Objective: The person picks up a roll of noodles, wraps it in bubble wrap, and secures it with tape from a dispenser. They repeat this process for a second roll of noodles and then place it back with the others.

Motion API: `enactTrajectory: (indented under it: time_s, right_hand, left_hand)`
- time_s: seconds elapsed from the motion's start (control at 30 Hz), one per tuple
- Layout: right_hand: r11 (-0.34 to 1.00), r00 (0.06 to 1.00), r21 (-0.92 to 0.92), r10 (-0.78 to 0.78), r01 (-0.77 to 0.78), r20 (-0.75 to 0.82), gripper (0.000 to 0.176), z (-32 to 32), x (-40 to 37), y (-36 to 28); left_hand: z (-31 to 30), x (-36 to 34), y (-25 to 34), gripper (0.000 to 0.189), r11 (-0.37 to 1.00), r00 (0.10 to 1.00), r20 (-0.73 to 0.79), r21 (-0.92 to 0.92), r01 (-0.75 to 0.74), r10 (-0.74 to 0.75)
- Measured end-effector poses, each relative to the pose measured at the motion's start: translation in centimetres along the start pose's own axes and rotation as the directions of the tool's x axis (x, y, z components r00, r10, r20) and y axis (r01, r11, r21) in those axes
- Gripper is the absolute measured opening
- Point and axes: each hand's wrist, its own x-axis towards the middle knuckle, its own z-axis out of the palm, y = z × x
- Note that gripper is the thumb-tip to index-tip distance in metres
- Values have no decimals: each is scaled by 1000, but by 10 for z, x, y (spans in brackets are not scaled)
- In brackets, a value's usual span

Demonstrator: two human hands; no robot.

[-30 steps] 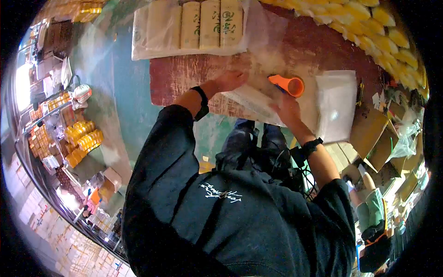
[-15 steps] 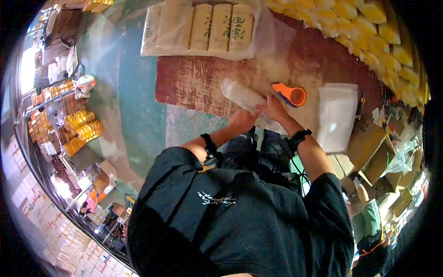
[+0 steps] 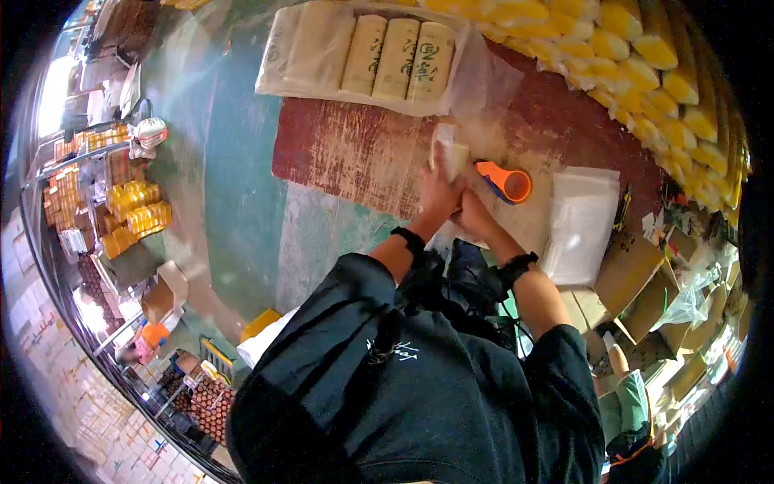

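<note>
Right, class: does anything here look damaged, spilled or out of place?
Yes: the dark red flat work surface looks worn. Left of the bare left hand, pale streaks break up its red colour. No spill stands out.

Pale roll [image 3: 459,159], perhaps plastic-wrapped, partly hidden by left hand [image 3: 440,192].

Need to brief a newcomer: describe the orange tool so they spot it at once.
Find the big, worn red surface. There, between the right hand and the whitish plastic sheets, lies the orange tool. Unlike those sheets, it is bright orange with a ring-shaped end.
</note>
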Motion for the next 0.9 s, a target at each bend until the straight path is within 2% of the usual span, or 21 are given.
enactTrajectory:
  time_s: [0.03,0.1,0.13,0.17,0.2,0.23,0.27,0.3,0.33,0.37,0.47,0.53,0.6,0.67,0.77,0.87,0.9]
  right_hand:
    - [1000,999,23,1,-1,38,74,-7,-3,5]
    - [976,991,-208,31,-58,-132,70,-32,-30,-24]
    - [949,918,-279,23,-144,-396,68,-40,-39,-20]
    - [915,778,-321,-13,-244,-629,67,-47,-44,-18]
    - [842,724,-432,-74,-323,-685,64,-51,-44,-20]
    - [748,671,-524,-145,-407,-727,63,-55,-46,-21]
    - [707,685,-552,-130,-442,-717,61,-60,-46,-22]
    - [663,699,-579,-116,-474,-706,60,-66,-47,-25]
    - [689,768,-561,-10,-459,-641,59,-73,-44,-28]
    - [714,824,-540,92,-446,-559,59,-77,-42,-30]
    - [635,742,-669,-216,-387,-635,57,-63,-27,40]
    - [833,789,-417,38,-364,-613,60,-75,-47,-1]
    - [883,823,-319,123,-346,-554,64,-80,-66,-11]
    - [859,845,-412,42,-303,-534,66,-87,-76,-2]
    - [893,862,-375,27,-248,-505,65,-92,-84,-55]
    - [950,914,-83,262,-300,-311,67,-97,-71,-116]
    - [938,917,-123,280,-324,-285,63,-96,-62,-126]
  left_hand:
    - [-11,0,8,116,997,994,87,28,71,-73]
    - [-5,11,-10,116,983,987,106,130,-131,117]
    - [-2,20,-22,117,956,971,119,183,-228,209]
    - [0,32,-36,115,944,946,158,132,-304,283]
    - [-2,42,-44,113,923,914,193,78,-376,356]
    - [1,44,-52,110,902,900,193,120,-416,390]
    - [-2,43,-53,107,877,886,193,161,-453,423]
    - [-12,35,-40,103,840,892,159,302,-451,422]
    - [-22,27,-29,98,788,897,125,437,-434,425]
    - [-19,22,-32,93,793,899,122,433,-429,420]
    - [-12,8,-42,82,798,891,102,408,-443,442]
    - [-12,-3,-46,79,784,855,85,360,-506,512]
    - [-8,-4,-48,77,779,830,62,312,-544,554]
    - [-7,-2,-51,75,769,815,62,296,-567,577]
    - [-2,-1,-57,70,749,803,73,317,-581,592]
    - [8,-2,-61,60,721,777,23,354,-595,630]
    - [10,-5,-61,57,721,775,0,364,-589,632]
